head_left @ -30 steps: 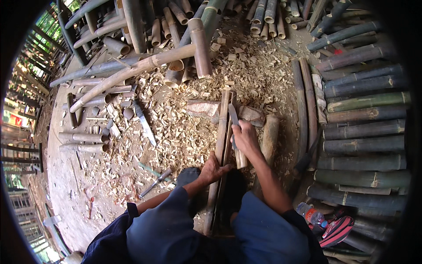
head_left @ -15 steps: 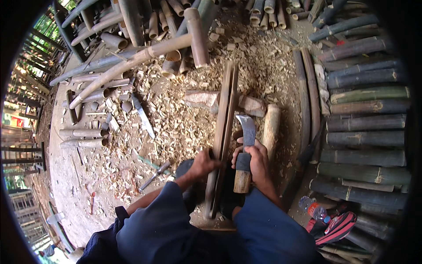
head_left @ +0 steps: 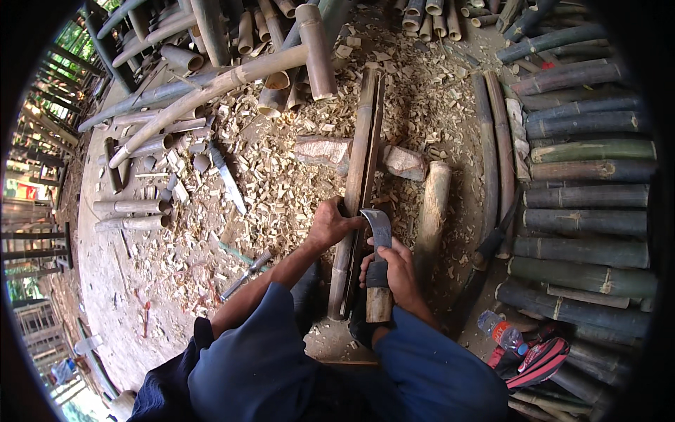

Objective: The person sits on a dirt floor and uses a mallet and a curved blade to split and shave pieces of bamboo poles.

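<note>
A long bamboo pole (head_left: 356, 162) with a dark lengthwise slot lies pointing away from me, between my legs. My left hand (head_left: 330, 225) is closed around it at mid-length, thumb toward the slot. My right hand (head_left: 398, 273) grips a billhook (head_left: 380, 228) by its black-wrapped neck, the wooden butt pointing down toward me. The curved blade tip is close to my left thumb at the pole's right edge; whether it touches the bamboo I cannot tell. Beneath the pole, a rough wooden block (head_left: 404, 163) lies crosswise.
Pale wood chips cover the floor. A large bamboo mallet (head_left: 316, 53) and a long knife (head_left: 228, 179) lie ahead to the left, a chisel-like tool (head_left: 246, 274) nearer. Stacked bamboo (head_left: 583, 218) lines the right side, with a plastic bottle (head_left: 503, 330) and bag (head_left: 541, 362) close by.
The bamboo pole has shifted away from me, and my left hand has moved forward with it. The billhook has come left and slightly nearer to me, its blade now beside the left thumb.
</note>
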A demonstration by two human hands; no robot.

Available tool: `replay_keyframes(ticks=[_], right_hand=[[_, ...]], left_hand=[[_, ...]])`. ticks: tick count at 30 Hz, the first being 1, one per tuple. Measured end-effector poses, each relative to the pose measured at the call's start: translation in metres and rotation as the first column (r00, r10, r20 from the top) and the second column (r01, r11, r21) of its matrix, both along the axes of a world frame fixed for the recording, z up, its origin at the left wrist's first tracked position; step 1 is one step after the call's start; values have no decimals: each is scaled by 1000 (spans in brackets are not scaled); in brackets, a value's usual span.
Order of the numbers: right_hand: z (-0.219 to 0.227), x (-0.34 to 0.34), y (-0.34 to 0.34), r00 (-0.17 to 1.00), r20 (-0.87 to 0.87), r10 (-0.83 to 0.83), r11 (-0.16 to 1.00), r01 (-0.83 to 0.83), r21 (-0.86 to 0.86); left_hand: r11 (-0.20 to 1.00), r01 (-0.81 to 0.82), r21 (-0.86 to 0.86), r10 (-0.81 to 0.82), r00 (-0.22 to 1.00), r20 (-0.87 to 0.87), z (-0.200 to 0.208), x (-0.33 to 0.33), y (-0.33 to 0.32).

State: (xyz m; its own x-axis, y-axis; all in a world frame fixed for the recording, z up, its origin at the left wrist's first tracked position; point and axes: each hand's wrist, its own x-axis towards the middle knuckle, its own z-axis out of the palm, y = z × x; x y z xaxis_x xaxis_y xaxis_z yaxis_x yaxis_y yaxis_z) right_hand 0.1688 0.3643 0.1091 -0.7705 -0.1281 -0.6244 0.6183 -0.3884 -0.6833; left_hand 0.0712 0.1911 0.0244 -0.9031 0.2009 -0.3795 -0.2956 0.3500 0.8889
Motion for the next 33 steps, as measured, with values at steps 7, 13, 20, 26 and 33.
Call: replay_keyframes(ticks=[7,13,20,26,33], right_hand=[[-19,-3,-4,996,-78,-37,999,38,18],[-37,-37,-6,984,-179,-10,993,31,114],[-39,-48,-4,984,-178,-22,997,36,74],[-21,-18,4,995,-95,-37,999,39,22],[-37,-53,2,981,-191,-36,999,43,32]], left_hand=[[974,85,-209,-81,996,27,3,-2,3],[978,85,-193,-87,996,0,10,2,4],[986,63,-153,-54,997,57,5,0,5],[963,110,-246,-99,993,60,9,34,1],[929,141,-343,-130,990,53,-10,38,-4]])
